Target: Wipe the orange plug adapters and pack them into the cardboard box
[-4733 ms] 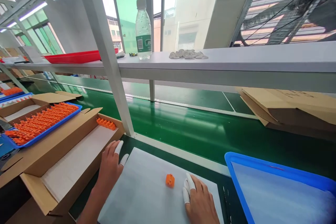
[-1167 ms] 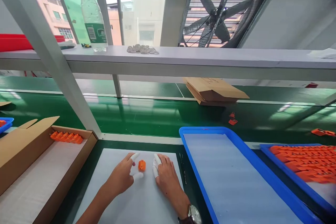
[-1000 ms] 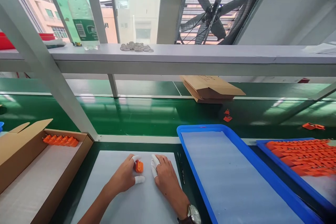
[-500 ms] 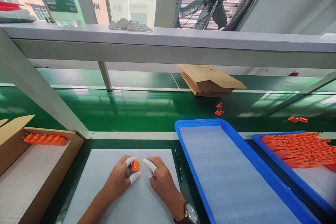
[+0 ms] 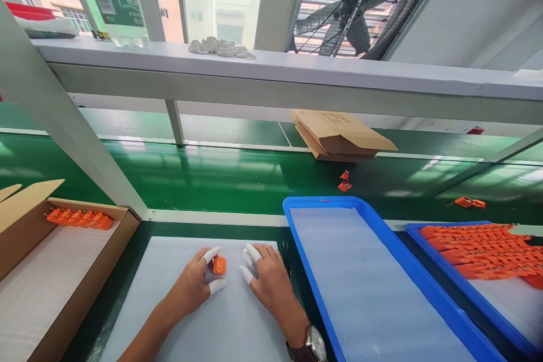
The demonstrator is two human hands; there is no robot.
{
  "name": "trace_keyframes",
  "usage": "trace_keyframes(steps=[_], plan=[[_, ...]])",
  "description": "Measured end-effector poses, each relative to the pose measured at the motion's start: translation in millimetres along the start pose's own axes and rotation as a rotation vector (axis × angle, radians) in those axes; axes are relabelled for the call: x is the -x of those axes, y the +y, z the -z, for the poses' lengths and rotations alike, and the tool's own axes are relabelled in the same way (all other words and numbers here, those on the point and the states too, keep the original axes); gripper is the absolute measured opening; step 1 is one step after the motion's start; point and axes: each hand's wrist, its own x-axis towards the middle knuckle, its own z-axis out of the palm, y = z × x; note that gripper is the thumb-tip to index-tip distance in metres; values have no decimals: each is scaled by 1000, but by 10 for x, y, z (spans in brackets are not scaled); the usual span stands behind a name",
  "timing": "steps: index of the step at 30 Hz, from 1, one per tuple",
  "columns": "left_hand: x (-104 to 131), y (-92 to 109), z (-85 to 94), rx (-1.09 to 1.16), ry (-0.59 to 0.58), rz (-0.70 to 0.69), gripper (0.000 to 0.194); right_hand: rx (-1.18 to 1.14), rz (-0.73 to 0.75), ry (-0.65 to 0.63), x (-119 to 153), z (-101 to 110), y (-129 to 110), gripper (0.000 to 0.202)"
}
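Observation:
A small orange plastic piece [image 5: 219, 264] is on the white sheet [image 5: 190, 322], close to the fingers of my left hand [image 5: 193, 283]. My left index fingertip lies at its upper left side, while the thumb is apart from it below, so the hand is open around the piece. To the right, my right hand [image 5: 269, 277] hovers over the sheet, open, with nothing in its fingers. White finger cots cover the thumb and index fingertips of both hands. On my right wrist is a watch [image 5: 315, 344].
A cardboard box [image 5: 91, 271] with a row of orange pieces [image 5: 80, 218] stands left. At right are a blue tray [image 5: 407, 271] and a second tray with many orange pieces [image 5: 479, 249]. Loose orange pieces [image 5: 345, 185] and a folded carton [image 5: 341, 133] lie on the green surface behind.
My left thumb has moved away from the orange piece. My right hand has shifted to the right, away from it, and its fingers have spread. The camera view has tilted slightly.

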Motion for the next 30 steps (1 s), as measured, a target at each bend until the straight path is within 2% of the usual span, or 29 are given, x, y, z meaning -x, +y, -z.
trace_keyframes(steps=[4, 6, 8, 11, 15, 22, 24, 26, 28, 30], plan=[[23, 26, 48, 30, -12, 31, 65, -102, 39, 164, -6, 90, -138, 29], [22, 34, 53, 49, -3, 33, 61, -175, 111, 260, 5, 98, -215, 22], [13, 39, 39, 73, 27, 26, 55, -220, 206, 295, 27, 81, -293, 16], [-5, 63, 2, 105, 112, -22, 44, -226, 327, 225, 68, 23, -399, 13], [-24, 141, -5, 74, 218, -76, 21, -211, 413, 157, 106, -80, -462, 16], [-28, 275, 124, -31, 259, -76, 17, -159, 366, 7, 151, -259, -420, 20], [-3, 327, 239, -64, 266, -78, 16, -142, 341, -58, 163, -284, -419, 21], [54, 407, 439, -108, 287, -82, 17, -139, 305, -130, 167, -287, -424, 21], [150, 510, 737, -184, 336, -84, 19, -137, 271, -192, 166, -276, -431, 22], [277, 607, 1123, -287, 427, -66, 21, -131, 256, -221, 164, -265, -435, 22]])
